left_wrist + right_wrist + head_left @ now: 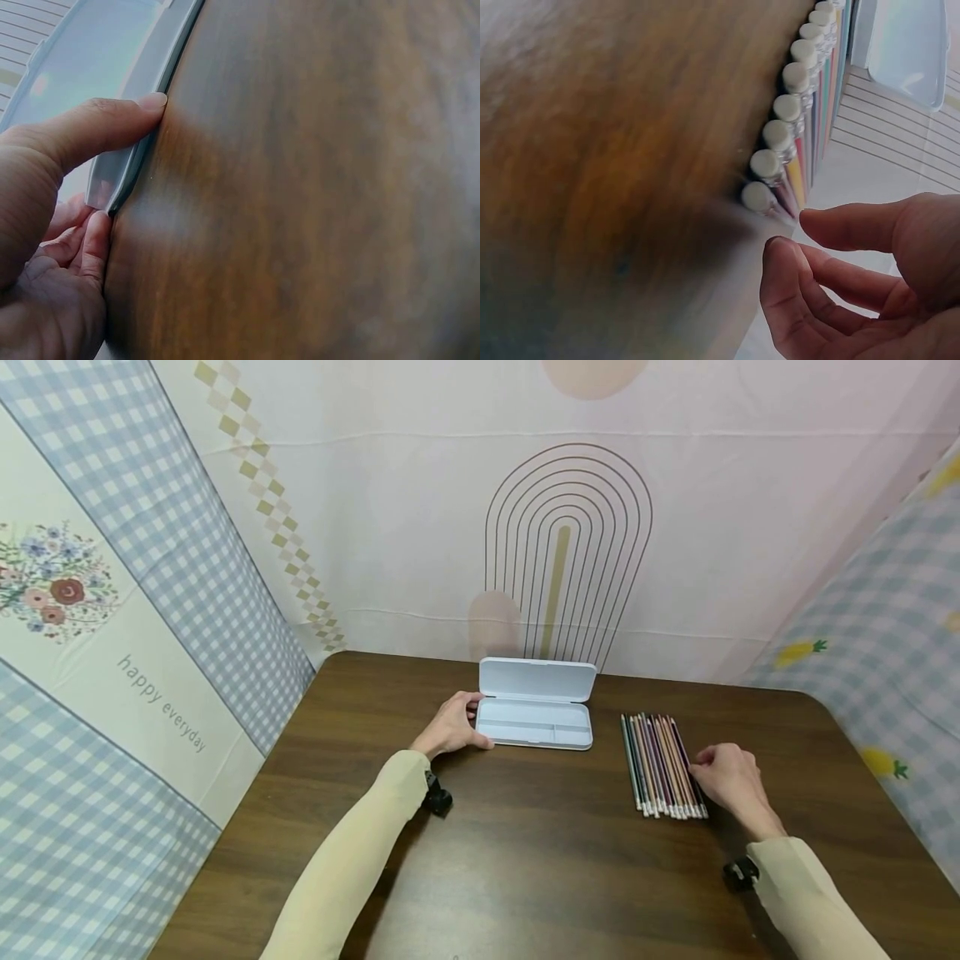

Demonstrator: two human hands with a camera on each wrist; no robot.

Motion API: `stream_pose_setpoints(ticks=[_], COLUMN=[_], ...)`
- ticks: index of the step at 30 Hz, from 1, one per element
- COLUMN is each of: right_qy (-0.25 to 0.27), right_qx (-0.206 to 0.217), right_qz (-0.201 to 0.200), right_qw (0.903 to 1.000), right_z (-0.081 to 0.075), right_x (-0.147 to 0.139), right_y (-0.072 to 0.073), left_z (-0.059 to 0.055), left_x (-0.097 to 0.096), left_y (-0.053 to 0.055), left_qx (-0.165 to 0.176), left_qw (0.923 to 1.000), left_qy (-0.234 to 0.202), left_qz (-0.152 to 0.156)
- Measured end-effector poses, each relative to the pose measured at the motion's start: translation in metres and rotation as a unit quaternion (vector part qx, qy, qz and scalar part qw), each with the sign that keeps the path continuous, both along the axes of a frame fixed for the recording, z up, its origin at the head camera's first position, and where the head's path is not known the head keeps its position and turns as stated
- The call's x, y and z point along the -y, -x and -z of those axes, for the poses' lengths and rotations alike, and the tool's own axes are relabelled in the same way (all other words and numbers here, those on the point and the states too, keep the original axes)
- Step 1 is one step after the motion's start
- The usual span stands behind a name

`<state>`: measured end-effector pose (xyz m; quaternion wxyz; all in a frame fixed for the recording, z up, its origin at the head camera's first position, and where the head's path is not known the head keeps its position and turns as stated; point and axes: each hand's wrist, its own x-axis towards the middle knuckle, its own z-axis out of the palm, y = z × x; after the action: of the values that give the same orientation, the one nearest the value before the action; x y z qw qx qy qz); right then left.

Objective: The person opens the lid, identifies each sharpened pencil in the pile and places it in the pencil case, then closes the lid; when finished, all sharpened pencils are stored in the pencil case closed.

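A pale blue pencil case lies on the table with its lid raised at the back. Its divided tray holds nothing. My left hand holds the case's left end, the thumb against the front edge and the other fingers round the side. To the right, a row of several pencils lies side by side, white eraser ends towards me. Beside the rightmost pencil is my right hand, fingers bent. In the right wrist view a small gap shows between thumb and forefinger, with nothing in it.
The brown wooden table has a patterned cloth hanging behind its far edge. Checked cloth hangs at both sides. Each wrist wears a small black camera, one on the left and one on the right.
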<state>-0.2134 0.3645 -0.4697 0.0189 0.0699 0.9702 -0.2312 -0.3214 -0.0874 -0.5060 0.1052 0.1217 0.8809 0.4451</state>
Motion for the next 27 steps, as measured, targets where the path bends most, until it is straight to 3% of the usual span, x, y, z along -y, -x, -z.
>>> stream_pose_setpoints(ticks=[27], right_qy=[-0.007], right_qx=[0.03], right_qz=[0.026], right_qw=[0.9992], right_z=[0.0062], right_x=[-0.0072], right_y=[0.0048], left_z=[-0.0008], left_x=[-0.0007], left_y=[-0.0001], left_qx=[-0.001], left_qw=[1.0], left_qy=[0.0], left_qz=[-0.002])
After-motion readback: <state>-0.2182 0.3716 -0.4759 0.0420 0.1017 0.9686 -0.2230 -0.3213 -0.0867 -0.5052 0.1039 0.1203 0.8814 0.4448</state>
